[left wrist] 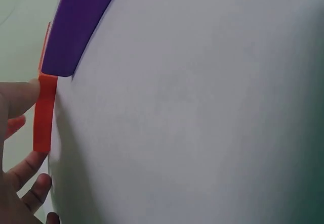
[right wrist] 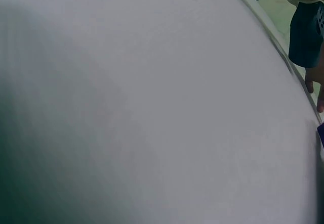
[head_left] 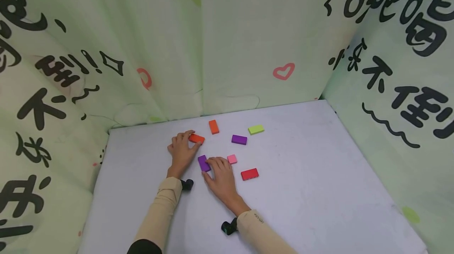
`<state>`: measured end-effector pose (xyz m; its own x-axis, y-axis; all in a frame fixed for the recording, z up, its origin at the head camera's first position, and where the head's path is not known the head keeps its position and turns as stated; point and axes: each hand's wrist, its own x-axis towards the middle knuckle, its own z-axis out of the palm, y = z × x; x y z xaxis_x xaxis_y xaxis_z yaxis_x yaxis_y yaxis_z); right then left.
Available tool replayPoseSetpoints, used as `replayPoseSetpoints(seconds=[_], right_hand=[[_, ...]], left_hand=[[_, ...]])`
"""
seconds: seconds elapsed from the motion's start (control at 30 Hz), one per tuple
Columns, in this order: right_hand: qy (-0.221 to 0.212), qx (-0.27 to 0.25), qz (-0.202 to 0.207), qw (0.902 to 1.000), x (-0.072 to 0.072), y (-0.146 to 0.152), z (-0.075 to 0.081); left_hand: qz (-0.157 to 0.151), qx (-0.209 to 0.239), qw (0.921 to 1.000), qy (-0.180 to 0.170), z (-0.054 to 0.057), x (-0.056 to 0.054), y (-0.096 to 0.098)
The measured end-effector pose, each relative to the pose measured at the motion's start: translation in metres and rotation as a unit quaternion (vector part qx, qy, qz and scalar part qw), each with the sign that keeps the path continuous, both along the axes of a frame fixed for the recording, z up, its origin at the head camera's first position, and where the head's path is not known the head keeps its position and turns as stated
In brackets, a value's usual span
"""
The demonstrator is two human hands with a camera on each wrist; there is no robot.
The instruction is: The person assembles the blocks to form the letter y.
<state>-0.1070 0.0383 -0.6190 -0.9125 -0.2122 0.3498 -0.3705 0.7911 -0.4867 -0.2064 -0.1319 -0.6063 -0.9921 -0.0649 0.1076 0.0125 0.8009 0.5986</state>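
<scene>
My left hand (head_left: 181, 152) grips an orange-red block (head_left: 196, 138) between thumb and fingers. In the left wrist view the fingers meet the lower end of that orange-red block (left wrist: 44, 113), and the thumb lies on its side. My right hand (head_left: 222, 179) has thumb and index finger about a purple block (head_left: 203, 163), one at each end. Close up, that purple block (left wrist: 81, 29) has a fingertip against its upper part. The right wrist view catches only a sliver of purple at its right edge. Beside the right fingertips lies a small pink block (head_left: 232, 159).
An orange block (head_left: 214, 127), a second purple block (head_left: 239, 139) and a lime-green block (head_left: 256, 129) lie farther back. To the right of my right hand is a red block (head_left: 250, 174). Printed curtains surround the white table (head_left: 319, 191) behind and at both sides.
</scene>
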Motion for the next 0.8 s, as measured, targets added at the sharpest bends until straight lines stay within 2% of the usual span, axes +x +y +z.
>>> replayPoseSetpoints(seconds=[0.17,0.37,0.53,0.67,0.8], right_hand=[[0.009,-0.012,-0.003,0.9999,0.000,-0.001,-0.001],[0.007,-0.027,0.006,0.9996,-0.001,-0.003,-0.001],[0.006,-0.033,0.011,0.9994,-0.001,-0.003,0.000],[0.009,-0.033,0.012,0.9993,-0.001,-0.002,0.000],[0.007,-0.031,0.011,0.9995,-0.002,-0.002,-0.001]], left_hand=[[-0.013,-0.007,0.9999,0.005,0.002,0.001,0.003],[-0.014,-0.014,0.9997,0.012,0.001,0.003,0.003],[-0.025,0.000,0.9996,0.011,-0.003,0.003,-0.003],[-0.042,0.027,0.9987,-0.009,-0.006,0.004,-0.011],[-0.055,0.057,0.9968,-0.012,-0.005,0.006,-0.016]])
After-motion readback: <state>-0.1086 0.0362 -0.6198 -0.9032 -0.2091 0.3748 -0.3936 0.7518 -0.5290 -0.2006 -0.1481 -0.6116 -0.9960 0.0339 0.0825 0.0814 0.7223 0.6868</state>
